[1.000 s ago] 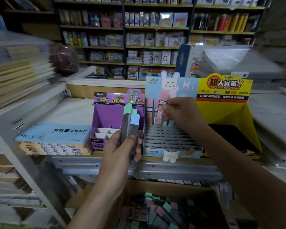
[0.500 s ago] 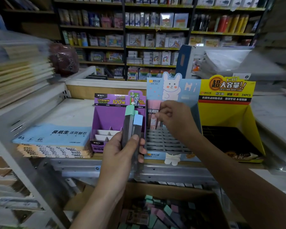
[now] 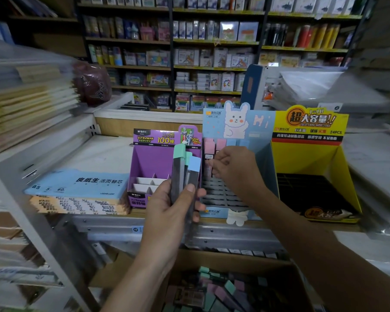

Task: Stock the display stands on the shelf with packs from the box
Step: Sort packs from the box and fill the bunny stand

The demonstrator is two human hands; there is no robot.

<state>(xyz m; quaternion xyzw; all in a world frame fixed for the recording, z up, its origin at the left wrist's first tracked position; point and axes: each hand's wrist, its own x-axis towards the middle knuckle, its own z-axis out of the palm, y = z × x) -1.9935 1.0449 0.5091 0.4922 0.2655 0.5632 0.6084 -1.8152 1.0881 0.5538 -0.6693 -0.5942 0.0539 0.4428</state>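
Mint- and blue-capped lead packs (image 3: pixel 178 174) stand upright, gripped by the left hand (image 3: pixel 167 212) before the purple Ultraman stand (image 3: pixel 149 158). At its 3 o'clock, the right hand (image 3: pixel 234 170) pinches a pink-capped pack (image 3: pixel 208 146) in the back row of the rabbit display stand (image 3: pixel 259 124). At 6 o'clock, a cardboard box (image 3: pixel 234 258) holds more packs.

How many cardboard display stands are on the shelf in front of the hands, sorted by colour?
Purple stand: 1
Light blue stand with the rabbit: 1
Yellow stand: 1
Total: 3
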